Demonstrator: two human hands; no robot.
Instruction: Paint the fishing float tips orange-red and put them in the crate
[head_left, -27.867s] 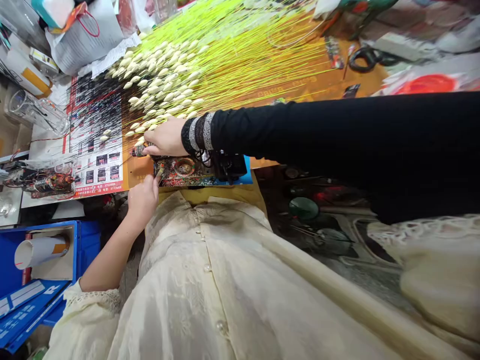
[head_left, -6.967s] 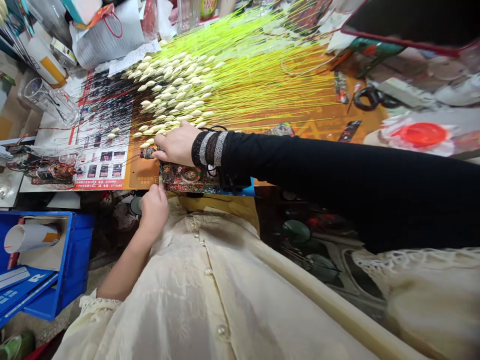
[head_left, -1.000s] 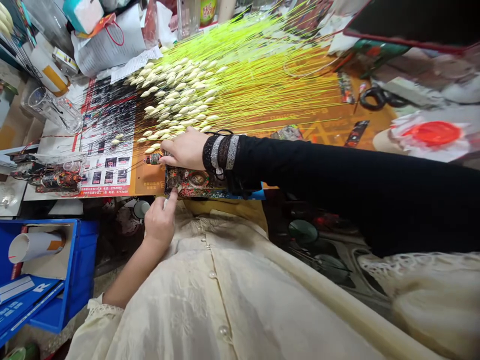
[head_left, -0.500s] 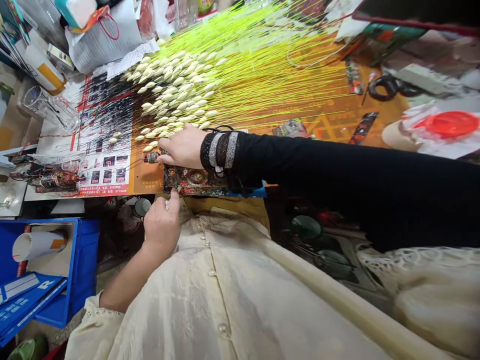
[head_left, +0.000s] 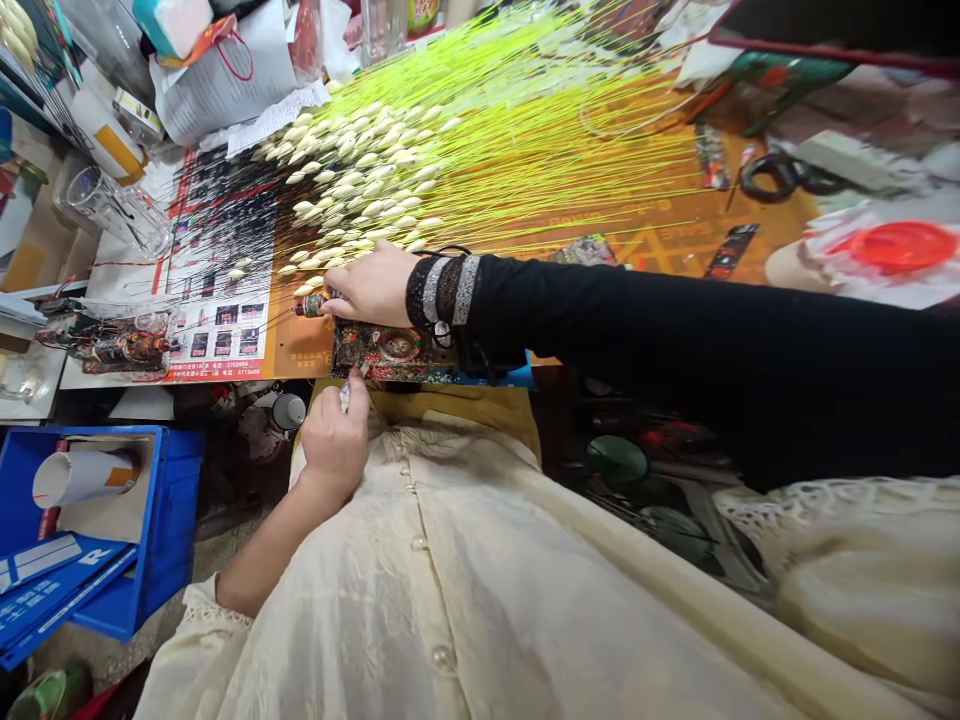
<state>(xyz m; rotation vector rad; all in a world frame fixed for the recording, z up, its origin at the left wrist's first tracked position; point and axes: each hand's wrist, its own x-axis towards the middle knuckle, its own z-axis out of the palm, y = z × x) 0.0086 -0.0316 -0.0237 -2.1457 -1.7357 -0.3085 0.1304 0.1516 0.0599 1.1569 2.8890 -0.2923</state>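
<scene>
Paint-speckled cylinder (head_left: 309, 305), half hidden, apparently in the right hand (head_left: 375, 286).

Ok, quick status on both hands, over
Right hand gripping spattered cylinder. Left hand at speckled board's edge, grip unclear. Pale oval pieces crowd beyond right hand.

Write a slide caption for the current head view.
Right hand gripping a small cylinder, left hand holding a small pale object at a speckled tray, cream floats lying beyond.
</scene>
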